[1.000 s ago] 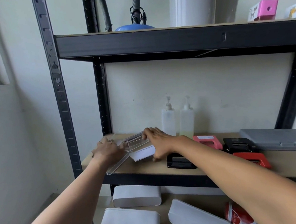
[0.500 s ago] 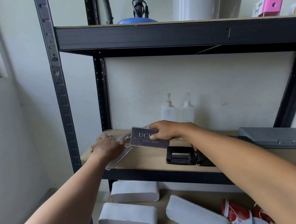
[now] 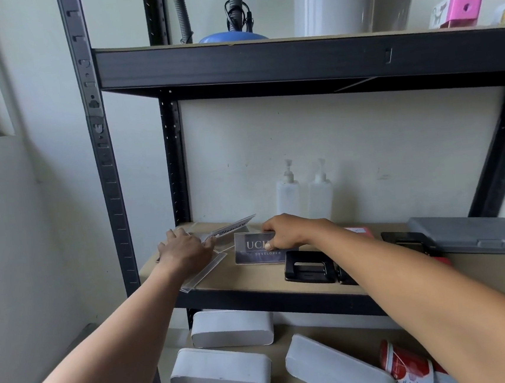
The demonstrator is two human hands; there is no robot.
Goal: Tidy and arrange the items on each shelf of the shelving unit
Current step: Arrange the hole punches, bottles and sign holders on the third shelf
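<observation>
- Your left hand (image 3: 186, 253) lies flat, fingers spread, pressing on the loose clear sign holders (image 3: 205, 271) at the left front corner of the middle shelf (image 3: 254, 283) — one holder juts past the front edge.
- A second placard (image 3: 233, 227) tilts up just behind that hand, towards the shelf's back edge.
- Your right hand (image 3: 289, 230) pinches the dark "DEVELOPER" sign (image 3: 258, 252) by its top edge, thumb on the face; the sign stands upright just right of the holders, its foot seemingly on the board.
- The step in hand looks like sorting the signs: next, set this one square to the front edge, then gather the holders beside it.
- The black hole punch (image 3: 309, 267) sits touching or nearly touching the sign's right end — it limits room on that side.
- Two pump bottles (image 3: 305, 194) stand at the back edge; a grey case (image 3: 471, 235) lies at the right end.
</observation>
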